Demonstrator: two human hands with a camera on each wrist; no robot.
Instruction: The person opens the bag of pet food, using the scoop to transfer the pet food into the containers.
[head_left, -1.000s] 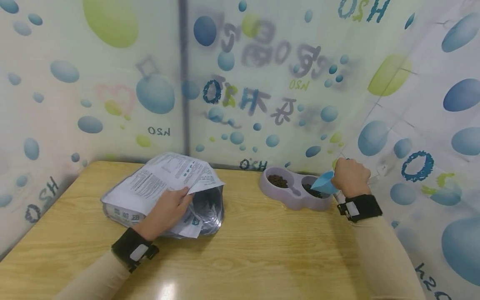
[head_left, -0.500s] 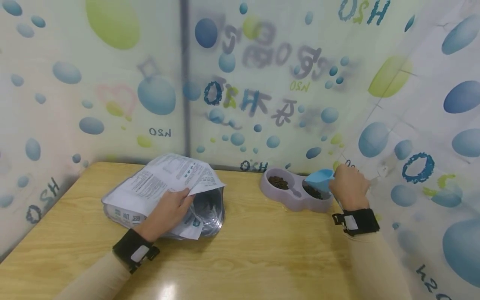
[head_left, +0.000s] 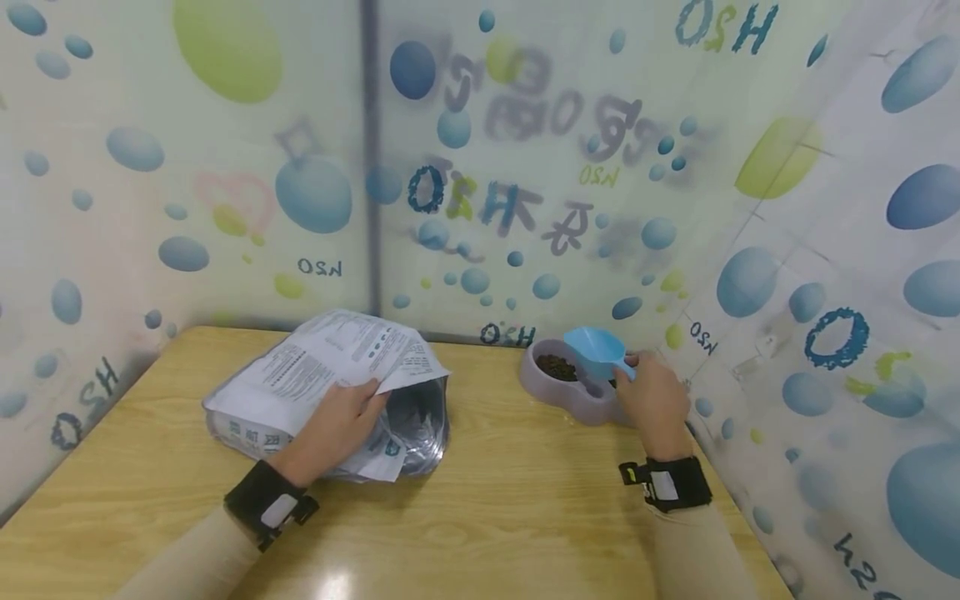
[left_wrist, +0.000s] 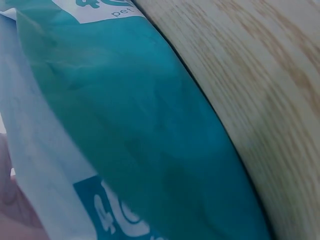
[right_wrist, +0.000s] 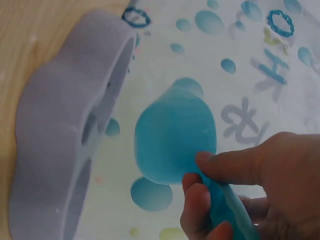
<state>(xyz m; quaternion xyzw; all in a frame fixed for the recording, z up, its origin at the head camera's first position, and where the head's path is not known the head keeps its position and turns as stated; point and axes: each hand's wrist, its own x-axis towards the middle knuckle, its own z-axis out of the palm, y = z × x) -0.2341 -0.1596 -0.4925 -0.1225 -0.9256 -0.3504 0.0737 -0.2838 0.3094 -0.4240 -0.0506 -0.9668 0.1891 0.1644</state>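
Observation:
My left hand grips the upper edge of a white printed pet food bag, thumb on top, beside its silver-lined mouth. The bag lies on its side; its teal bottom face fills much of the left wrist view. My right hand pinches the handle of a light blue scoop, held above a greyish-lilac double bowl. Brown kibble lies in the left compartment. Scoop and hand largely hide the right one. In the right wrist view, thumb and fingers wrap the scoop's handle.
The wooden table carries bag and bowl. A curtain-like sheet with blue and green dots rises behind the table, and a similar one closes in at the right, close to my right arm.
My right hand has drawn the scoop up out of the right compartment and leftward over the bowl, turning it over. The left hand stays on the bag.

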